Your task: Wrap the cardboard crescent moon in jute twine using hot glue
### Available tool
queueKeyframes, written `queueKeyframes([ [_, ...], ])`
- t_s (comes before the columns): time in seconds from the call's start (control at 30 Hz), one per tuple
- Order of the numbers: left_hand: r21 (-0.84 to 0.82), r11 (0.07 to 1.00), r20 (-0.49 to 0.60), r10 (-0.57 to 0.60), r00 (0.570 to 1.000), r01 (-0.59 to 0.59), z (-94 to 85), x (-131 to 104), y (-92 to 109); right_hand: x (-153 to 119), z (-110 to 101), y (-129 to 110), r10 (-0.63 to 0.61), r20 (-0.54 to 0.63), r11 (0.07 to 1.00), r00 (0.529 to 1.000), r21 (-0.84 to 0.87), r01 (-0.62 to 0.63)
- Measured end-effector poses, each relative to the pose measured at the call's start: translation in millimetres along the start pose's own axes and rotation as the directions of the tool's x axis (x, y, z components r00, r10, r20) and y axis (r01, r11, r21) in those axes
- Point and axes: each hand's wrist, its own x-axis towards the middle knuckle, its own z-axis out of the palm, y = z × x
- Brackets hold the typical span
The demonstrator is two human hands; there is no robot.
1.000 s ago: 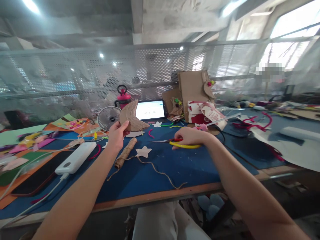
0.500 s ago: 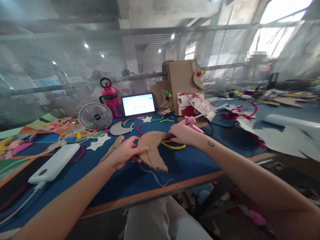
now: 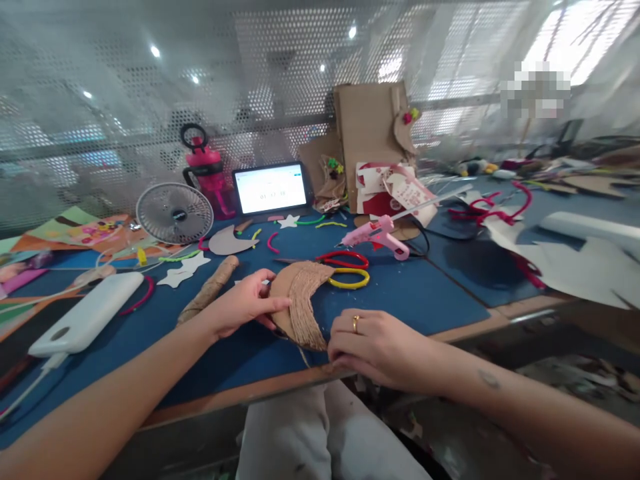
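My left hand (image 3: pixel 247 303) grips the left side of a cardboard crescent (image 3: pixel 283 288), thumb on top and fingers beneath. Rows of brown twine (image 3: pixel 306 300) wrap its middle and lower part. A loose twine tail (image 3: pixel 304 358) hangs below it towards the table's front edge. At the crescent's lower tip is my right hand (image 3: pixel 367 347), its fingers curled together; whatever they hold is hidden. Just behind the crescent lie scissors (image 3: pixel 353 279) with one red and one yellow handle. A pink glue gun (image 3: pixel 373 233) rests beyond them, a clear stick in its back.
On the left are a roll of twine (image 3: pixel 210 290), a white power bank (image 3: pixel 90 313) with a cable, and white paper stars (image 3: pixel 185 269). Behind stand a fan (image 3: pixel 175 213), a pink bottle (image 3: pixel 207 173), a tablet (image 3: pixel 270 189) and cardboard (image 3: pixel 370 133). White sheets (image 3: pixel 575 260) lie right.
My right hand has moved from the crescent's upper tip, by the glue gun, down to its lower tip. The left hand keeps its hold. The scissors and glue gun are now uncovered.
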Motion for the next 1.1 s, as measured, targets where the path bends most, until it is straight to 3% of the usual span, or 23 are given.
queueKeyframes([
  [0.2,0.202,0.978,0.034,-0.058,0.998,0.05,-7.5,-5,-2,11,-25,-1,-0.052,-0.159,0.992,0.986,0.108,0.069],
  [0.37,0.502,0.859,-0.016,-0.111,0.994,0.104,-19.7,-20,0,40,-27,30,-0.052,-0.215,0.99,0.975,0.117,0.078],
  [0.53,0.439,0.885,0.028,-0.184,0.982,0.153,-28.5,-27,6,65,-19,51,-0.151,-0.204,0.979,0.967,0.107,0.175],
  [0.67,0.407,0.897,0.166,-0.259,0.951,0.174,-31.3,-25,16,74,-14,55,-0.115,-0.187,0.972,0.976,0.183,0.15],
  [0.77,0.458,0.866,0.142,-0.296,0.944,0.203,-33.9,-22,20,77,-9,57,-0.079,-0.155,0.967,0.985,0.228,0.113],
  [0.83,0.556,0.821,0.048,-0.19,0.981,0.132,-35.8,-21,20,79,-5,59,-0.039,-0.149,0.967,0.988,0.245,0.075],
  [0.9,0.688,0.725,-0.067,0.046,0.997,0.013,-36.1,-21,20,82,-1,63,-0.002,-0.145,0.965,0.989,0.261,0.04],
  [0.97,0.771,0.633,-0.145,0.293,0.945,-0.078,-33.1,-21,21,86,1,66,0.019,-0.138,0.963,0.99,0.27,0.019],
  [1.03,0.796,0.586,-0.131,0.413,0.901,-0.153,-26.5,-20,23,90,2,70,0.025,-0.129,0.964,0.991,0.266,0.01],
  [1.1,0.823,0.522,-0.023,0.426,0.904,-0.225,-18.0,-15,24,93,2,72,0.032,-0.121,0.967,0.992,0.256,0.0],
])
